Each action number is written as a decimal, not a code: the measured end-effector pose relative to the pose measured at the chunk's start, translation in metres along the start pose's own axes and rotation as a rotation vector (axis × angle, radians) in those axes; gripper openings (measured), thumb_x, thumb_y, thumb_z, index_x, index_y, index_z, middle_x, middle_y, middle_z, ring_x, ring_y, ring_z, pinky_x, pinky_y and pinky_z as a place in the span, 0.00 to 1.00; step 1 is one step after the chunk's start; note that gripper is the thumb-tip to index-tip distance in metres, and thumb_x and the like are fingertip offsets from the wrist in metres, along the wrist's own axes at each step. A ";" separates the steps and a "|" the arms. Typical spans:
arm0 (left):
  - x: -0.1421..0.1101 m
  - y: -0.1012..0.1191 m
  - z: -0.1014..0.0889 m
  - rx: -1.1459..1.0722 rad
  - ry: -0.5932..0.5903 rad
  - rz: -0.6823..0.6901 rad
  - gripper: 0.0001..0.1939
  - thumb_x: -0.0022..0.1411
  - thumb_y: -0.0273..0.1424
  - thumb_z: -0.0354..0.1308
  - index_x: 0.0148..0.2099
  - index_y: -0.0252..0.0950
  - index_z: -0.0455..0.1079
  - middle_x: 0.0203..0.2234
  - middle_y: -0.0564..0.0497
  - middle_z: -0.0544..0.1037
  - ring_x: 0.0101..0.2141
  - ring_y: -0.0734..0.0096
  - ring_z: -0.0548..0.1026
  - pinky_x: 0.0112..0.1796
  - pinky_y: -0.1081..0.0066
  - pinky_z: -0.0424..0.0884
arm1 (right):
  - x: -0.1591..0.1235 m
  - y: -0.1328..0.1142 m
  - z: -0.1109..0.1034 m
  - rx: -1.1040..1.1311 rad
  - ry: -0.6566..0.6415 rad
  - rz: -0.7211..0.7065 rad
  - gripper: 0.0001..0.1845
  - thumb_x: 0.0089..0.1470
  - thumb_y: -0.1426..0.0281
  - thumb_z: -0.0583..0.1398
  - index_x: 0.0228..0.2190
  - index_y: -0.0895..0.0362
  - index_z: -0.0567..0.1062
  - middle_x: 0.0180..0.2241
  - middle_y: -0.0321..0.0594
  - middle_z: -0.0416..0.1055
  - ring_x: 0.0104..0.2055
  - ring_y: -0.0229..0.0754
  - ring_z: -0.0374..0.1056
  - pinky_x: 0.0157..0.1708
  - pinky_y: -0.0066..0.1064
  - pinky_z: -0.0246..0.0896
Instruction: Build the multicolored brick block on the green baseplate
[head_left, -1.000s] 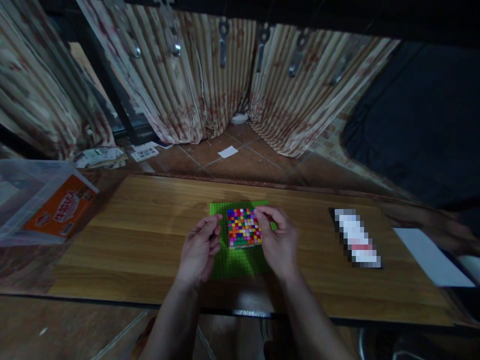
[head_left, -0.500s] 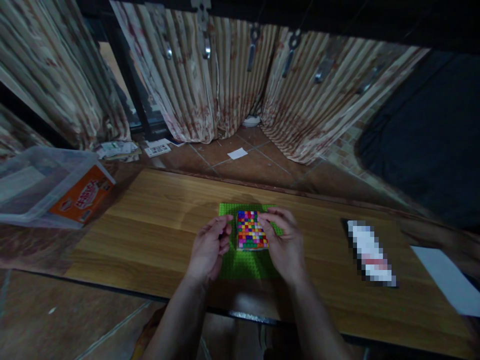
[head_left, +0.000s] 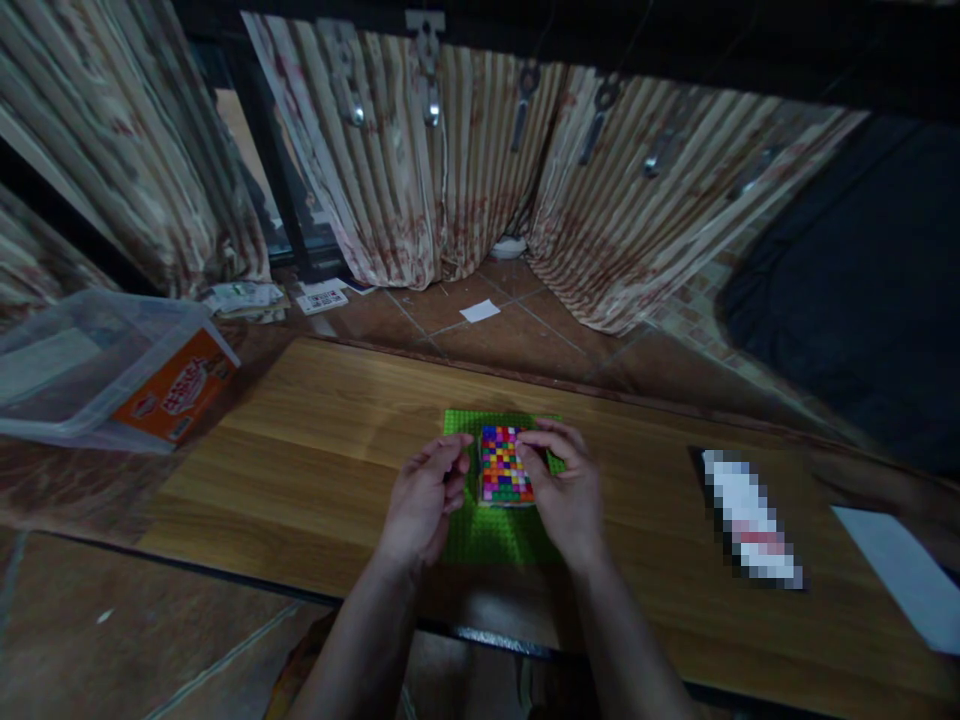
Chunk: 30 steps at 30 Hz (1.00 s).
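Note:
A green studded baseplate (head_left: pixel 491 535) lies on the wooden table (head_left: pixel 315 450). On it sits a block of small many-coloured bricks (head_left: pixel 504 468). My left hand (head_left: pixel 424 500) is curled at the block's left edge, thumb and fingers pinched together near it. My right hand (head_left: pixel 566 490) rests on the block's right side, fingers bent over its top right corner. I cannot make out whether either hand pinches a single brick.
A clear plastic bin (head_left: pixel 82 365) with an orange box (head_left: pixel 176 385) stands at the left. A dark flat object (head_left: pixel 750 520) and a white sheet (head_left: pixel 904 575) lie on the table's right. Curtains (head_left: pixel 450 170) hang behind, with papers (head_left: pixel 247 297) on the tiled floor.
Both hands have closed in on the coloured block, the left moving right to its edge. The camera view has shifted, so the scene sits lower and further right.

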<state>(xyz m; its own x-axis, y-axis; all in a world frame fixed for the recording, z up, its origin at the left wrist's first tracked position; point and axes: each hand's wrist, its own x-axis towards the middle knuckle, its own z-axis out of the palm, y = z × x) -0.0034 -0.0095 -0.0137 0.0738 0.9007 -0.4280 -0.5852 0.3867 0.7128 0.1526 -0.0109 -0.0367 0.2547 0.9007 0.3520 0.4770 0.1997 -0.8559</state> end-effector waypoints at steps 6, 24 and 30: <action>0.000 -0.001 0.000 -0.020 -0.001 -0.006 0.14 0.48 0.32 0.64 0.37 0.30 0.72 0.20 0.58 0.65 0.15 0.89 0.52 0.15 0.81 0.42 | 0.000 -0.001 0.010 0.323 0.039 0.347 0.16 0.45 0.65 0.65 0.39 0.54 0.76 0.36 0.39 0.75 0.35 0.43 0.71 0.37 0.37 0.68; -0.001 0.000 0.001 -0.012 0.003 -0.023 0.14 0.49 0.33 0.63 0.39 0.31 0.72 0.21 0.56 0.65 0.15 0.88 0.52 0.16 0.81 0.43 | 0.008 -0.012 0.012 0.579 0.021 0.585 0.24 0.35 0.65 0.69 0.39 0.54 0.75 0.26 0.33 0.74 0.22 0.39 0.69 0.22 0.32 0.67; -0.002 0.001 0.002 -0.016 -0.008 -0.032 0.14 0.49 0.31 0.61 0.39 0.31 0.72 0.20 0.56 0.66 0.16 0.87 0.54 0.16 0.81 0.44 | 0.005 -0.006 0.013 0.570 0.005 0.513 0.25 0.39 0.64 0.68 0.43 0.53 0.74 0.30 0.35 0.75 0.26 0.40 0.70 0.27 0.34 0.69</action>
<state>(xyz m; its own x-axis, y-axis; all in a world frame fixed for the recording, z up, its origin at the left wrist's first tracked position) -0.0022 -0.0102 -0.0113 0.0989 0.8895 -0.4461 -0.5953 0.4121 0.6898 0.1400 -0.0029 -0.0344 0.3318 0.9327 -0.1416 -0.2091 -0.0737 -0.9751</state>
